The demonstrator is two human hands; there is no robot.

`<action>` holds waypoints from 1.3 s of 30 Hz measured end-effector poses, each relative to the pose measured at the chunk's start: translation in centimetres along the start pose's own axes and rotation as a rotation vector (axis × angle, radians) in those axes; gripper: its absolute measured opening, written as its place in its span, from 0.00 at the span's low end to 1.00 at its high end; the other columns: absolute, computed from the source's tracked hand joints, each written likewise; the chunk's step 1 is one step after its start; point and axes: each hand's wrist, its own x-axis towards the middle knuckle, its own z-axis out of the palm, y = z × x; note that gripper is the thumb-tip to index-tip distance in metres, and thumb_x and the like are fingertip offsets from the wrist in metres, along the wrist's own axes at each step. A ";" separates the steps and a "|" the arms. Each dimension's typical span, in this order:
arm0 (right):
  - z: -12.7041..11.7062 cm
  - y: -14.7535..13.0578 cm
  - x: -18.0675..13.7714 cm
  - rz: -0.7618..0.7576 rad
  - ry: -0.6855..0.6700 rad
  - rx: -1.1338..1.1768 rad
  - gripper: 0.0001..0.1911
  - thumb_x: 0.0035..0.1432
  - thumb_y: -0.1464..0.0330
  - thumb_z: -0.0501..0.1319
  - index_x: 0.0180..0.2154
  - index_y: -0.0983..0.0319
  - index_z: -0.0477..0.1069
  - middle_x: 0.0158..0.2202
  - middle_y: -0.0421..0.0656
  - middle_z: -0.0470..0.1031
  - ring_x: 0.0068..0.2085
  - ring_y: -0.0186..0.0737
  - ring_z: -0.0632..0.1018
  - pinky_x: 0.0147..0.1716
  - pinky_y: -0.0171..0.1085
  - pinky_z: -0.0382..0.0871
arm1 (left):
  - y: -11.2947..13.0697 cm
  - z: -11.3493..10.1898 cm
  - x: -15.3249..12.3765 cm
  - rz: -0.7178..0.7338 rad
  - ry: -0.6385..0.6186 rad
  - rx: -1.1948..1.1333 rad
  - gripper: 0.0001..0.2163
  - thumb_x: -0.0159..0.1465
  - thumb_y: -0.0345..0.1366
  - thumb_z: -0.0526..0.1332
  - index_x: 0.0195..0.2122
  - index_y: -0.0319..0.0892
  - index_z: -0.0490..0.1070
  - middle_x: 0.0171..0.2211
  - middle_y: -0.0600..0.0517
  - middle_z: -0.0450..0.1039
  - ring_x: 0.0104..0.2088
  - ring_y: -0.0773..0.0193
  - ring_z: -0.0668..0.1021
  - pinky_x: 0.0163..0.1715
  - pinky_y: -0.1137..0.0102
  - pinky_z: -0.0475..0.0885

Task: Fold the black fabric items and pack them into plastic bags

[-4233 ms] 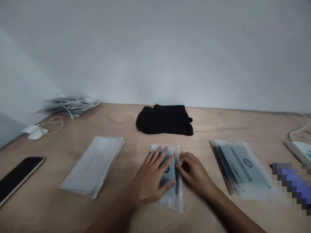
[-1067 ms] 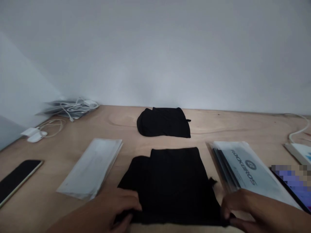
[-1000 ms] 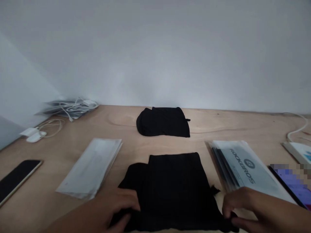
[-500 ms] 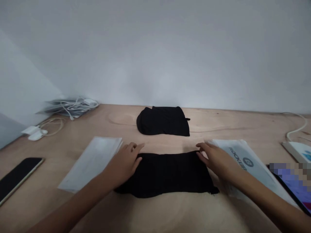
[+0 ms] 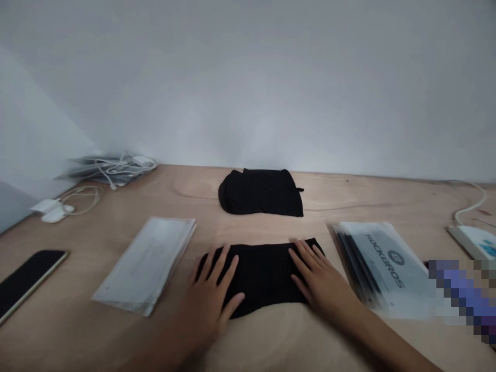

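A folded black cloth [image 5: 263, 271] lies flat on the wooden table [image 5: 271, 341] in front of me. My left hand [image 5: 213, 292] rests on its left end with the fingers spread and flat. My right hand [image 5: 318, 276] presses flat on its right end, fingers stretched out. Neither hand holds anything. A second folded black cloth [image 5: 261, 192] sits farther back near the wall.
A stack of clear empty bags [image 5: 149, 263] lies to the left, and a stack of printed packed bags [image 5: 382, 266] to the right. A dark phone [image 5: 25, 281] is at the left edge. White cables [image 5: 112, 168] and a charger [image 5: 52, 209] sit at back left.
The bagged item once under my hands gave way to a spread black cloth. I folded it in half away from me, and both hands have slid inward to lie flat on it.
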 end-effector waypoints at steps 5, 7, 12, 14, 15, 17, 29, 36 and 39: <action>-0.2 -3.8 2.4 -0.113 -0.070 0.007 0.27 0.69 0.67 0.55 0.67 0.64 0.63 0.71 0.54 0.56 0.70 0.52 0.60 0.66 0.55 0.60 | 2.3 -0.1 1.5 0.038 0.012 -0.025 0.27 0.72 0.45 0.55 0.70 0.45 0.58 0.72 0.42 0.53 0.70 0.41 0.59 0.63 0.43 0.59; 0.1 -3.3 2.1 -0.057 -0.081 0.007 0.27 0.70 0.63 0.55 0.67 0.63 0.62 0.71 0.54 0.55 0.70 0.53 0.59 0.66 0.56 0.61 | 1.9 0.4 1.4 0.029 0.017 -0.009 0.27 0.72 0.45 0.55 0.70 0.47 0.58 0.72 0.41 0.53 0.69 0.39 0.60 0.62 0.41 0.60; 0.4 0.3 -0.2 0.081 -0.060 0.002 0.30 0.73 0.56 0.51 0.70 0.60 0.57 0.74 0.50 0.48 0.72 0.52 0.55 0.67 0.56 0.59 | 0.1 0.9 0.2 0.061 0.023 -0.029 0.27 0.72 0.46 0.54 0.71 0.51 0.56 0.72 0.43 0.54 0.69 0.40 0.60 0.62 0.42 0.58; 0.4 1.0 -0.7 0.083 -0.063 -0.003 0.30 0.73 0.56 0.49 0.70 0.60 0.56 0.74 0.50 0.47 0.72 0.51 0.54 0.67 0.55 0.58 | -0.2 0.7 0.1 0.025 0.047 -0.055 0.25 0.73 0.43 0.51 0.71 0.50 0.57 0.72 0.43 0.54 0.69 0.42 0.61 0.62 0.44 0.58; 0.4 1.1 -0.8 0.080 -0.060 -0.005 0.30 0.73 0.56 0.49 0.70 0.59 0.56 0.74 0.50 0.47 0.72 0.51 0.54 0.67 0.55 0.58 | -0.4 0.6 0.1 -0.024 0.066 -0.069 0.24 0.74 0.42 0.49 0.70 0.48 0.58 0.71 0.42 0.56 0.68 0.42 0.63 0.62 0.45 0.60; 0.5 1.0 -0.8 0.072 -0.045 -0.005 0.30 0.74 0.56 0.49 0.71 0.59 0.55 0.74 0.49 0.47 0.72 0.51 0.53 0.67 0.55 0.58 | -0.9 0.1 0.0 -0.178 0.102 -0.086 0.23 0.73 0.40 0.47 0.66 0.42 0.63 0.65 0.38 0.65 0.62 0.42 0.70 0.58 0.46 0.66; 0.5 1.5 -0.7 0.046 -0.014 0.075 0.29 0.72 0.58 0.52 0.71 0.58 0.55 0.74 0.50 0.49 0.72 0.53 0.56 0.66 0.58 0.59 | -3.3 -4.6 1.0 -0.522 -0.251 -0.448 0.11 0.62 0.47 0.59 0.32 0.46 0.73 0.33 0.45 0.80 0.35 0.45 0.82 0.35 0.55 0.76; -1.2 -1.0 1.2 -0.019 0.070 0.126 0.23 0.71 0.66 0.55 0.64 0.63 0.67 0.71 0.53 0.56 0.70 0.55 0.61 0.66 0.57 0.62 | -4.1 -5.3 1.4 -0.589 -0.271 -0.801 0.20 0.61 0.51 0.62 0.48 0.44 0.74 0.47 0.43 0.81 0.49 0.44 0.82 0.45 0.54 0.77; -1.2 -4.4 3.2 -0.100 0.018 0.201 0.25 0.71 0.65 0.55 0.66 0.64 0.64 0.70 0.52 0.58 0.69 0.51 0.63 0.67 0.53 0.61 | -4.6 -4.9 1.4 -0.621 -0.277 -0.998 0.24 0.60 0.50 0.62 0.54 0.43 0.71 0.49 0.42 0.81 0.52 0.45 0.81 0.47 0.54 0.77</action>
